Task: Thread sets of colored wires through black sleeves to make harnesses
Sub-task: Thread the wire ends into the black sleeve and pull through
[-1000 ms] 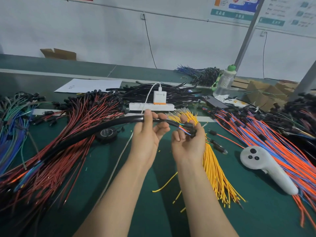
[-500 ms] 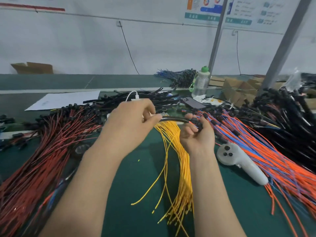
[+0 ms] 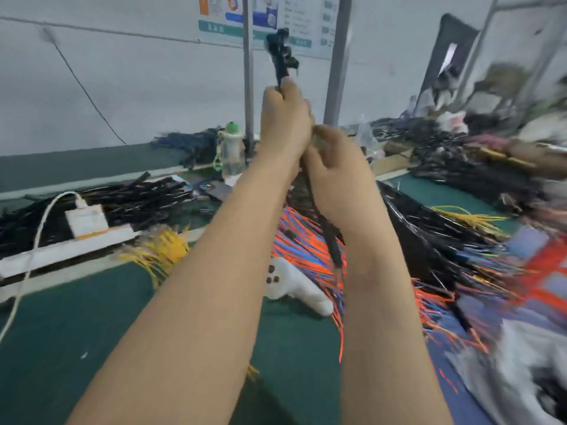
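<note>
Both my hands are raised high over the bench, close together. My left hand (image 3: 283,124) is closed around the upper part of a black sleeve (image 3: 329,237), and the harness's black connector end (image 3: 280,53) sticks up above its fingers. My right hand (image 3: 334,167) grips the same sleeve just below; the sleeve hangs down between my forearms and its lower tip shows near the orange and blue wires (image 3: 302,246). The picture is blurred by motion, so the wires inside the sleeve cannot be made out.
On the green bench lie a white controller (image 3: 294,286), yellow wires (image 3: 167,246), a white power strip (image 3: 61,251) with a charger, black sleeves (image 3: 129,197) behind it, a water bottle (image 3: 231,153) and dark harness piles (image 3: 460,170) at right. Two grey posts (image 3: 336,56) rise behind.
Both hands have lifted the sleeved harness from bench height up in front of the wall, now held upright. The view has swung right and blurred.
</note>
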Available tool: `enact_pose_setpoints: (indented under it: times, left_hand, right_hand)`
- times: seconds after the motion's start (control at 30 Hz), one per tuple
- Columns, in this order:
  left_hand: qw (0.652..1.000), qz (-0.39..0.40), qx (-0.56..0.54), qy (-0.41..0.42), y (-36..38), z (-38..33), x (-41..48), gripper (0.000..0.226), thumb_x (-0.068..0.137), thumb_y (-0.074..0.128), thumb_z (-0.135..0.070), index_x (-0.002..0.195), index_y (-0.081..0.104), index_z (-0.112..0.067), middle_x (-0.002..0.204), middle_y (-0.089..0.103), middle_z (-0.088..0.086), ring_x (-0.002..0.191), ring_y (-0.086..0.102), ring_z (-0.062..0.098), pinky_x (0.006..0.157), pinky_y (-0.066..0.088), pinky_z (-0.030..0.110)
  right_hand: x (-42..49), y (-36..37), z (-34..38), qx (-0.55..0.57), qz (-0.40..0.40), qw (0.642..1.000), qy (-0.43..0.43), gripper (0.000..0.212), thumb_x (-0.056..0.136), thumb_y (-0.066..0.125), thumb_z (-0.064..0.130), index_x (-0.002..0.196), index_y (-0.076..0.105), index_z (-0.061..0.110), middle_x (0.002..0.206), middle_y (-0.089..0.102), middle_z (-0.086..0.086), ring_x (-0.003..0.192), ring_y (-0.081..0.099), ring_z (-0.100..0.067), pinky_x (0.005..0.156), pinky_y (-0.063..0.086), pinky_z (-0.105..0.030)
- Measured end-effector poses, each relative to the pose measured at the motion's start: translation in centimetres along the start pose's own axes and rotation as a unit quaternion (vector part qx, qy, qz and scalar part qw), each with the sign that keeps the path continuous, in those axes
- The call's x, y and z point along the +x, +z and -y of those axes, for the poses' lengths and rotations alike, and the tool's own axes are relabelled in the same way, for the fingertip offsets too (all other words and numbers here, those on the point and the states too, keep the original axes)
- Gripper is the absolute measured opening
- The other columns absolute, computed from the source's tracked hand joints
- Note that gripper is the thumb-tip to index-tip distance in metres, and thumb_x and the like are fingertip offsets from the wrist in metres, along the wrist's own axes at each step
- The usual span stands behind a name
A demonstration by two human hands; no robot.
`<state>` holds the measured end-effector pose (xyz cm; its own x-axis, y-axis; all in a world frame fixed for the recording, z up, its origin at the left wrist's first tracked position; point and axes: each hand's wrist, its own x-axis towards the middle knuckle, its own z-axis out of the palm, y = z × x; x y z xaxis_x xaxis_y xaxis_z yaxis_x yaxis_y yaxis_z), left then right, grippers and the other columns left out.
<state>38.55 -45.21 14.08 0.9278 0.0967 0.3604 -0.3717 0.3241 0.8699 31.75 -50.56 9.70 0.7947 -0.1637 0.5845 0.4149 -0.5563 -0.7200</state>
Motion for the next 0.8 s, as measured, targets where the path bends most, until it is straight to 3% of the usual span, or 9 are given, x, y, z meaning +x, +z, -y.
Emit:
enact_pose_setpoints:
  times: [0.07,0.17,0.23,0.3,0.4,0.5,0.57,0.67,0.8]
  left_hand:
    - [0.998,0.023,-0.061,-0.024,3.9,2.0,0.2,0.027,0.104,0.028,-0.023,0.082,0.038,-0.010,0.058,0.047,0.000,0.050,0.045,0.014,0.050,0.035,0.025]
    - [0.992,0.101,0.024,-0.070,8.5,5.8,0.7,0.026,0.103,0.031,-0.024,0.111,0.048,-0.006,0.094,0.066,0.011,0.083,0.063,0.026,0.068,0.050,0.039]
    - [0.965,0.173,0.139,-0.140,10.0,9.3,0.3,0.036,0.101,0.034,-0.023,0.130,0.045,-0.004,0.124,0.058,0.022,0.113,0.056,0.037,0.093,0.045,0.049]
    - [0.930,0.214,0.211,-0.212,10.0,12.8,-0.5,0.039,0.098,0.040,-0.021,0.132,0.047,-0.003,0.130,0.054,0.022,0.120,0.052,0.036,0.099,0.043,0.046]
    - [0.912,0.200,0.236,-0.269,9.0,16.3,-1.8,0.038,0.095,0.043,-0.017,0.129,0.050,-0.001,0.127,0.057,0.022,0.117,0.055,0.034,0.089,0.048,0.038]
    - [0.920,0.184,0.216,-0.271,8.3,17.3,-2.5,0.039,0.097,0.041,-0.019,0.128,0.051,0.002,0.128,0.056,0.022,0.116,0.055,0.035,0.095,0.047,0.040]
    - [0.931,0.169,0.194,-0.258,7.6,16.4,-2.4,0.038,0.097,0.039,-0.020,0.122,0.055,0.004,0.122,0.058,0.023,0.112,0.056,0.036,0.083,0.047,0.035]
    - [0.958,0.121,0.148,-0.213,5.3,13.6,-2.3,0.027,0.098,0.039,-0.017,0.090,0.061,-0.003,0.090,0.061,0.019,0.087,0.057,0.028,0.064,0.035,0.028]
    - [0.981,0.053,0.099,-0.157,-0.7,9.2,-2.2,0.032,0.093,0.041,-0.003,0.062,0.050,-0.003,0.053,0.053,0.008,0.052,0.047,0.017,0.050,0.037,0.023]
  right_hand:
    - [0.8,-3.0,-1.8,-0.079,-0.073,0.994,0.008,0.036,0.093,0.044,0.006,0.127,0.055,0.012,0.113,0.067,-0.014,0.103,0.059,-0.029,0.078,0.039,-0.023]
    - [3.1,-5.8,-6.3,-0.186,-0.169,0.965,0.071,0.046,0.088,0.043,0.003,0.126,0.057,0.025,0.112,0.067,-0.010,0.108,0.057,-0.030,0.082,0.036,-0.031]
    - [4.5,-6.4,-10.1,-0.295,-0.167,0.926,0.168,0.043,0.090,0.046,0.008,0.125,0.055,0.032,0.117,0.064,-0.010,0.115,0.053,-0.031,0.093,0.034,-0.037]
    - [4.5,-5.6,-14.0,-0.329,-0.105,0.905,0.249,0.038,0.092,0.048,0.015,0.126,0.053,0.030,0.125,0.059,-0.010,0.122,0.047,-0.031,0.103,0.030,-0.040]
    - [3.1,-3.8,-18.3,-0.299,-0.079,0.907,0.286,0.041,0.094,0.047,0.018,0.132,0.052,0.032,0.134,0.048,-0.008,0.131,0.039,-0.027,0.116,0.012,-0.045]
    - [2.9,-3.1,-19.0,-0.280,-0.148,0.911,0.262,0.041,0.096,0.046,0.018,0.134,0.054,0.029,0.138,0.045,-0.008,0.136,0.031,-0.024,0.118,0.001,-0.047]
    - [3.0,-2.6,-18.1,-0.263,-0.198,0.912,0.243,0.043,0.094,0.047,0.013,0.134,0.054,0.025,0.141,0.043,-0.007,0.140,0.026,-0.025,0.117,0.000,-0.047]
    - [2.9,-0.8,-15.3,-0.172,-0.245,0.938,0.173,0.043,0.088,0.048,0.006,0.130,0.057,0.013,0.135,0.050,-0.011,0.133,0.037,-0.029,0.114,0.016,-0.043]
    - [2.1,4.5,-9.4,0.002,-0.186,0.978,0.090,0.028,0.089,0.053,0.005,0.115,0.062,0.008,0.117,0.059,-0.014,0.110,0.054,-0.029,0.095,0.040,-0.032]
